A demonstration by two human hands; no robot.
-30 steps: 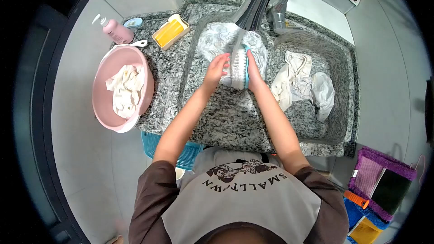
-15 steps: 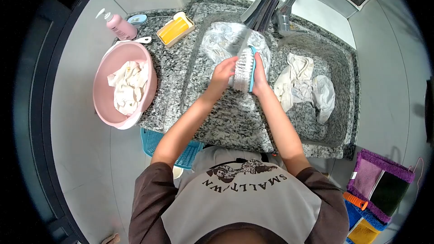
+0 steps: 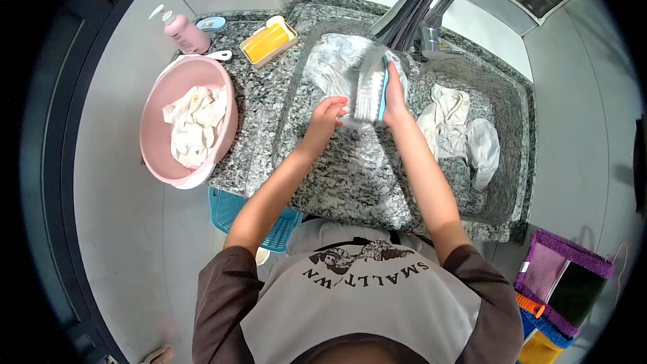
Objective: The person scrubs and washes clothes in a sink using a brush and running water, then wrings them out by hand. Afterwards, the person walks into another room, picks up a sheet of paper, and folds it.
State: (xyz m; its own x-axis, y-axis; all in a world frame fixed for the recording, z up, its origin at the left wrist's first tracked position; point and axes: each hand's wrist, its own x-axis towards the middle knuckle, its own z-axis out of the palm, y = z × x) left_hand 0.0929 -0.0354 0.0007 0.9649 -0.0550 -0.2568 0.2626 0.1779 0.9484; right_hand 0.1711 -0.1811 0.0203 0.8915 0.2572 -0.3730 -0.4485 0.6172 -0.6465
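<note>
My right hand [image 3: 396, 98] grips a scrub brush [image 3: 372, 91] with a blue back and white bristles facing left. Water from the chrome faucet [image 3: 408, 17] runs over the bristles. My left hand [image 3: 328, 116] is just left of the brush, apart from it, fingers loosely spread and holding nothing. Beneath the brush, wet white cloth [image 3: 335, 61] lies in the left stone basin [image 3: 330, 168]. In the right basin [image 3: 495, 67] are a cream cloth [image 3: 446, 111] and a whitish cloth [image 3: 483, 145].
On the left counter stand a pink tub [image 3: 149, 128] with white cloth [image 3: 194, 125] inside, a pink pump bottle [image 3: 187, 35], a small blue-and-white brush [image 3: 211, 23] and a dish with a yellow bar [image 3: 266, 43]. A blue basket [image 3: 226, 210] sits below. Purple-edged mop pads [image 3: 565, 280] hang at right.
My left hand has come away from the bristles, moving left and down. The brush in my right hand has shifted slightly right and up, under the running water.
</note>
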